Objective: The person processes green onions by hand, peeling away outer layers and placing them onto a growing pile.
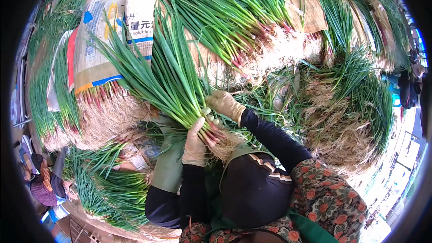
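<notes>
My left hand, in a pale glove, is wrapped round a bunch of green onions just above its reddish bases. Its fingertips show on the near side of the stalks. The long green leaves fan out to the upper left, and the pale roots hang towards my lap. Beside the stalks is my gloved right hand, with its fingers curled in against the bunch's right side. What lies between those fingers, if anything, is hidden.
Large rows of green onions lie ahead, roots towards me. Printed sacks cover part of the left pile. More onions lie at lower left and in a rooty heap on the right. Loose leaves litter the ground between.
</notes>
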Demonstrator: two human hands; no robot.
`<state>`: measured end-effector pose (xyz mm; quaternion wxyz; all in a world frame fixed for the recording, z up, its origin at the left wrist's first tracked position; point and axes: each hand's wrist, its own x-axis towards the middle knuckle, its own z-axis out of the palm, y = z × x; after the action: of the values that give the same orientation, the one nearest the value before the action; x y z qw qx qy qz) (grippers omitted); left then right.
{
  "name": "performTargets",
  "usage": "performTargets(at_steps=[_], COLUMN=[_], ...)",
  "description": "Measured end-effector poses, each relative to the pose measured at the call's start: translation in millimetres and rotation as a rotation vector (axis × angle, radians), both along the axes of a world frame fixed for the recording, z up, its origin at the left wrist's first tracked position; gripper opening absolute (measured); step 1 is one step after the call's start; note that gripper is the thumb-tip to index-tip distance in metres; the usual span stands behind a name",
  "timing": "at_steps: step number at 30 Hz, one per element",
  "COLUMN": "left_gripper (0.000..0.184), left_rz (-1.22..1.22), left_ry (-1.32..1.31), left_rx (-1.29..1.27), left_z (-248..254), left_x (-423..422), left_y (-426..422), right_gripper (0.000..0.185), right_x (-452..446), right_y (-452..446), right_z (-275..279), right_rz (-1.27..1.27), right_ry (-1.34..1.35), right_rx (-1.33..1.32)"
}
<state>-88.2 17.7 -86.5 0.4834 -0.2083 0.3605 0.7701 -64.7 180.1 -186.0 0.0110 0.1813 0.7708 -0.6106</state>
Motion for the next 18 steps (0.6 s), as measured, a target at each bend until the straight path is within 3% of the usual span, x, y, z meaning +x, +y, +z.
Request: performTargets(at_steps=[2,3,5,7,9,10,11,13,14,15,16,18], left_gripper=[0.04,0.038,0.038,0.045,0.048,0.049,0.049,0.046,0.045,0.045,0.044,0.041], left_rz=[0.069,0.091,0.096,-0.05,-0.103,-0.087,-0.075,-0.082,-0.056,-0.024,-0.004,-0.118], left_ry=[0.031,0.054,0.059,0.016,0.009,0.016,0.021,-0.059,-0.076,-0.092,-0.033,-0.086], left_rx=[0.146,0.172,0.131,0.205,0.188,0.131,0.072,0.154,0.155,0.154,0.023,0.088], left_z=[3.1,12.3,24.7,5.0,3.5,9.4,14.0,9.1,10.7,11.0,10.4,-11.2], left_x=[1.2,1.3,0.6,-4.5,-8.5,-7.8,-7.8,-8.3,-6.5,-5.9,-3.9,-5.2], left_y=[-4.1,-4.3,-5.7,-22.7,-20.1,-11.9,-6.3,-2.9,2.3,7.2,9.1,-9.0], right_gripper=[0.028,0.027,0.043,0.048,0.046,0.042,0.04,0.035,0.03,0.03,0.029,0.027], right_x=[0.2,5.0,20.3,51.1,43.7,45.4,42.1,36.7,28.5,32.8,35.7,40.7], right_y=[10.8,28.1,41.7,47.5,68.0,84.9,95.3,118.2,122.4,111.5,100.5,59.0], right_z=[2.6,19.7,9.8,18.9,26.8,34.8,49.1,16.9,18.2,18.6,17.4,62.6], right_rz=[-0.121,-0.144,0.544,0.737,0.317,0.046,-0.145,-0.042,0.13,0.208,0.222,0.327], right_ry=[-0.165,-0.395,-0.67,-0.466,-0.571,-0.36,-0.303,-0.58,-0.775,-0.565,-0.433,-0.231], right_rx=[-0.08,-0.188,0.177,0.567,0.674,0.803,0.725,0.959,0.816,0.902,0.798,0.621])
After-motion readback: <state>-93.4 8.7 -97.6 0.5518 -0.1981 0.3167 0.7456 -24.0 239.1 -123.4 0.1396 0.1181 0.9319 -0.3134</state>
